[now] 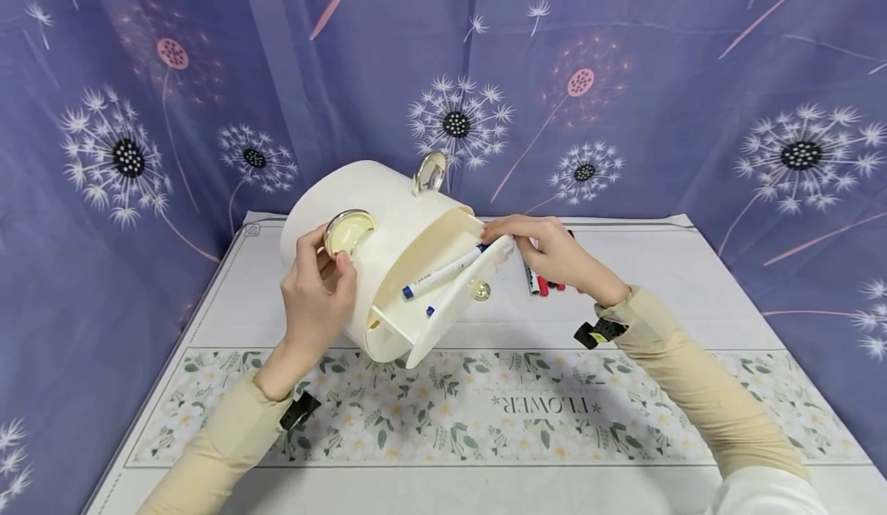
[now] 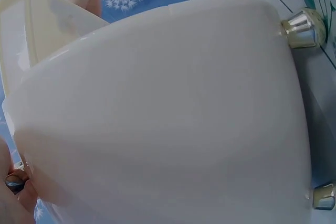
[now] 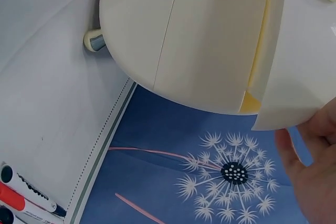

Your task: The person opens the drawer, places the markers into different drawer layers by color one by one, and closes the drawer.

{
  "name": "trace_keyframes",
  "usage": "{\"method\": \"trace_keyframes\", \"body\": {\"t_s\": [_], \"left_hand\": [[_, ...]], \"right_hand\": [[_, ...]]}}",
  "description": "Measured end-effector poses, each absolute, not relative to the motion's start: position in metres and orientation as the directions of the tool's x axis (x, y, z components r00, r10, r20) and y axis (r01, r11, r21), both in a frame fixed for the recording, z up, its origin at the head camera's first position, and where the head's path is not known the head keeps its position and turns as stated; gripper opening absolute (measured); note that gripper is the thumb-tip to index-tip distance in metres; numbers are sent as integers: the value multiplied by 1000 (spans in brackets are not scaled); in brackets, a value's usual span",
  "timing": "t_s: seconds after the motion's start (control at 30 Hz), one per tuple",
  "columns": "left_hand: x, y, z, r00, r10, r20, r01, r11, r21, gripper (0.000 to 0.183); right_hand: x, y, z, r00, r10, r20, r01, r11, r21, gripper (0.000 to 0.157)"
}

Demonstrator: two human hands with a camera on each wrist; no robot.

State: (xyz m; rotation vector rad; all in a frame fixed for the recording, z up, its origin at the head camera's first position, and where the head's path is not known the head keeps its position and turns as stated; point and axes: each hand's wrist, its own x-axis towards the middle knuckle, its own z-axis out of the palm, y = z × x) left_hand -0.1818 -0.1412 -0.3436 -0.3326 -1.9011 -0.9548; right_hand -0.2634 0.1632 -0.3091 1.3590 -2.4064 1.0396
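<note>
A white rounded drawer box [image 1: 346,192] stands on the table, with two gold ear-shaped rings on top and short gold feet [image 2: 303,29]. My left hand [image 1: 315,292] pinches the nearer gold ring [image 1: 349,232] between thumb and fingers; the left wrist view catches only part of that hand at its edge. The top drawer [image 1: 443,322] is pulled out, its front bearing a gold knob [image 1: 480,290]. With thumb and fingers my right hand [image 1: 547,245] holds the far end of the drawer front [image 3: 294,98]. Inside lie a white marker with blue ends [image 1: 443,272] and another blue-tipped piece [image 1: 430,311], mostly hidden.
Several red, black and white markers [image 3: 29,203] lie on the table beyond my right hand, which partly covers them in the head view. A floral strip [image 1: 430,423] crosses the white tabletop. Behind the table hangs a blue dandelion-print curtain [image 1: 374,61].
</note>
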Motion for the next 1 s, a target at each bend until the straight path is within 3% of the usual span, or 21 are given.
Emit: {"method": "trace_keyframes", "body": {"t_s": [0.2,0.43,0.6,0.7,1.0], "left_hand": [[-181,-141,-343,-520,-166,838,574,659,486,33],[-181,-142,-344,-525,-164,835,571,660,488,33],[-181,-142,-345,-523,-166,836,571,660,488,34],[-180,-142,-345,-518,-168,839,570,664,484,33],[-182,-140,-343,-506,-159,848,579,667,470,33]], "right_hand": [[-274,167,-319,-513,-683,520,-852,332,-405,49],[-275,167,-319,-576,-682,450,-809,398,-433,55],[-273,167,-322,-596,-643,480,-798,414,-437,48],[-272,168,-323,-603,-639,478,-794,419,-441,43],[-271,169,-323,-595,-664,453,-799,427,-424,52]]}}
